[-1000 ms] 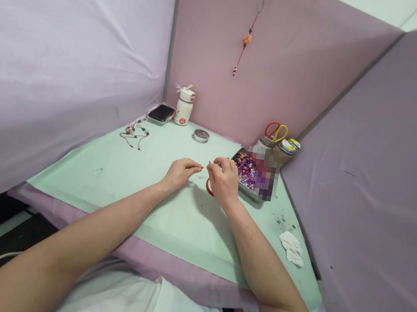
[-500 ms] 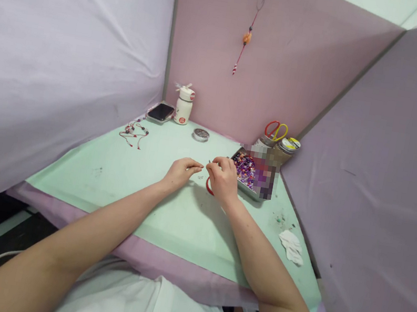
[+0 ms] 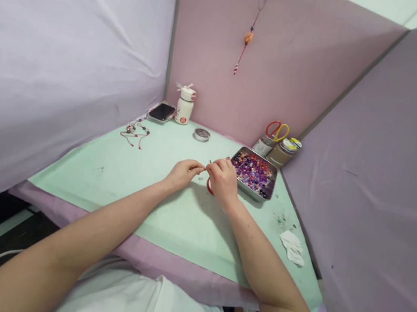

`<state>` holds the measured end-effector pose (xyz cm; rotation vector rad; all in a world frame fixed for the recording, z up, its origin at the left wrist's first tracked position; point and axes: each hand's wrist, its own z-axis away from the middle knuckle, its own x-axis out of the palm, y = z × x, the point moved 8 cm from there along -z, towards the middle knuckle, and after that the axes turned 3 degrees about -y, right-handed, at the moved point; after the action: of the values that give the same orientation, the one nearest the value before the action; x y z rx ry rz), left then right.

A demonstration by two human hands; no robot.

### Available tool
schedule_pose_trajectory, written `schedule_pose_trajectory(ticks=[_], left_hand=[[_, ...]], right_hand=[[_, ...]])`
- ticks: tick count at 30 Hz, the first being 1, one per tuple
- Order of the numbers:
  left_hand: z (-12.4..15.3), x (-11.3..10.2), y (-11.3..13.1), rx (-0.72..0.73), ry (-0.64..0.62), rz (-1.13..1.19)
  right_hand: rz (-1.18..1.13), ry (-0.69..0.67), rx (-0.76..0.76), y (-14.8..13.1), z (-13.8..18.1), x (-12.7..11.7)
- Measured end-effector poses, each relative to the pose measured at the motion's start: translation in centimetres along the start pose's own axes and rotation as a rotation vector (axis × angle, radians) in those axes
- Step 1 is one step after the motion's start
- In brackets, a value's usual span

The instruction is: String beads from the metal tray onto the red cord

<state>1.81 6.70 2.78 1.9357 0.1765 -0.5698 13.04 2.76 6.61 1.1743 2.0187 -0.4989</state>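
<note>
Silvery metal, the bead tray [image 3: 252,192] sits just beside the right hand [image 3: 224,181], whose grip I cannot tell; a sideways knock could spill it. The left hand [image 3: 182,175] presses its fingertips together; loosening could drop anything tiny.

A red loop [image 3: 208,186] is partly hidden.

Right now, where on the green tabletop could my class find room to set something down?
Between the left hand and the beaded cords, and between the forearms toward the front edge. Crowded: back right, where the bead tray and jars sit close.
</note>
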Motion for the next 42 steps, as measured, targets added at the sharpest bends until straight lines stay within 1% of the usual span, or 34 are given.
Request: schedule_pose_trajectory(ticks=[8, 15, 19, 25, 28, 33, 35, 38, 42], left_hand=[[0.0, 0.4, -0.1, 0.002, -0.029, -0.025], [0.1, 0.8, -0.5, -0.039, -0.082, -0.056], [0.1, 1.0, -0.8, -0.048, -0.103, -0.056], [0.0, 1.3, -1.0, -0.03, -0.119, -0.11], [0.0, 1.2, -1.3, -0.064, -0.104, -0.012], [-0.1, 0.8, -1.4, -0.12, -0.05, 0.241], [0.0, 0.6, -1.4, -0.15, -0.014, 0.308], [0.2, 0.3, -1.4, -0.189, 0.028, 0.346], [0.3, 0.0, -1.3, -0.185, 0.071, 0.344]], right_hand=[[0.027, -0.043, -0.024, -0.1, 0.1, 0.8], [0.015, -0.183, 0.009, 0.1, 0.1, 1.8], [-0.028, -0.223, 0.043, 0.2, 0.1, 1.9], [0.011, -0.251, -0.026, -0.4, 0.2, 2.1], [-0.034, -0.218, 0.029, -0.2, 0.2, 1.9], [-0.191, -0.156, 0.215, 0.9, 0.4, 1.7], [-0.252, -0.146, 0.264, 1.2, 0.5, 1.8], [-0.289, -0.141, 0.285, 1.4, 0.5, 2.0], [-0.283, -0.15, 0.272, 1.0, 0.6, 2.1]])
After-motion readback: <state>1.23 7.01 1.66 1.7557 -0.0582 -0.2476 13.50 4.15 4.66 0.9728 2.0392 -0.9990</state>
